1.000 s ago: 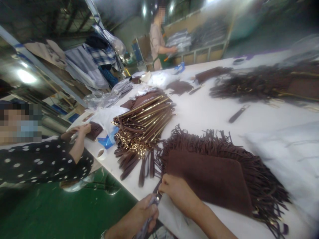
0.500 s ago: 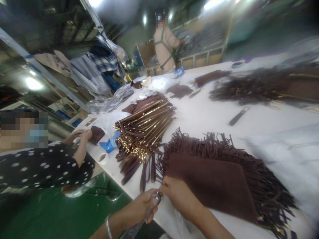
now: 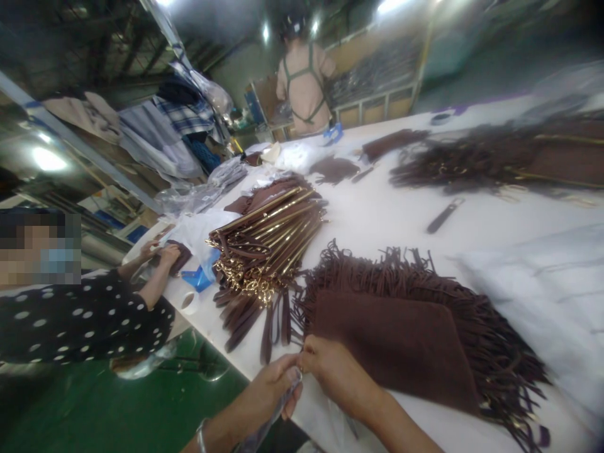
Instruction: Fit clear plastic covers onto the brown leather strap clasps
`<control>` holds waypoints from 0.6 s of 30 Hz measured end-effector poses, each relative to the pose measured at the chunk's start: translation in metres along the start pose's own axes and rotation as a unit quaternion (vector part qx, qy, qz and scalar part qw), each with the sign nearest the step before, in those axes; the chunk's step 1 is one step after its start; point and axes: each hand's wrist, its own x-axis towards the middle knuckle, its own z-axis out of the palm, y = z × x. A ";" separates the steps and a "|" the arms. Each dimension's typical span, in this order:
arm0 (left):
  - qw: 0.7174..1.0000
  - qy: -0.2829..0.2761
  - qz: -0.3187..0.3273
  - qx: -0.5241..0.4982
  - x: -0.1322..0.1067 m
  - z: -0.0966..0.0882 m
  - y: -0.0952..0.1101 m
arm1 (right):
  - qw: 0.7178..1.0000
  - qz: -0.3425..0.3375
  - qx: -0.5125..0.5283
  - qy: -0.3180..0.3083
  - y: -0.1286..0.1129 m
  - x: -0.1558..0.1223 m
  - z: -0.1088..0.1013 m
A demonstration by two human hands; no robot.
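Note:
My left hand point(image 3: 271, 390) is closed around a dark strap in clear plastic point(image 3: 267, 425), which trails down toward the bottom edge of the head view. At the strap's upper end, a small gold metal fitting point(image 3: 300, 372) shows between my hands. The fingers of my right hand point(image 3: 333, 371) are pinched at that fitting, touching my left fingertips; exactly what they grip is partly hidden. Just beyond my right hand lies a dark brown fringed pouch point(image 3: 391, 346), flat on the white table point(image 3: 377, 236), on top of more fringe.
Beyond my hands is a pile of brown pouches with gold zippers point(image 3: 268, 233) and wrist straps. A loose strap point(image 3: 443, 216) lies at mid-table, plastic sheeting point(image 3: 542, 277) at right. One person in polka dots point(image 3: 85, 314) works at left; another point(image 3: 304, 82) stands behind the table.
My two hands have drawn closer at the strap's end, and the gold fitting is now more covered by my fingers. The person at the back has turned; the view has shifted slightly.

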 end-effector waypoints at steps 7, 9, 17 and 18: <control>0.996 0.027 -0.042 0.071 -0.015 0.005 -0.012 | 1.000 -0.002 -0.003 -0.019 0.000 -0.001 -0.002; 0.994 0.022 -0.089 0.051 -0.015 0.003 -0.016 | 1.000 0.000 -0.005 -0.028 0.000 -0.001 -0.002; 0.989 -0.001 -0.137 -0.046 -0.014 -0.006 -0.012 | 1.000 0.004 0.016 -0.026 0.001 -0.004 -0.002; 0.990 -0.012 -0.131 -0.058 -0.014 -0.007 -0.011 | 0.999 0.006 0.016 -0.028 0.002 -0.004 -0.001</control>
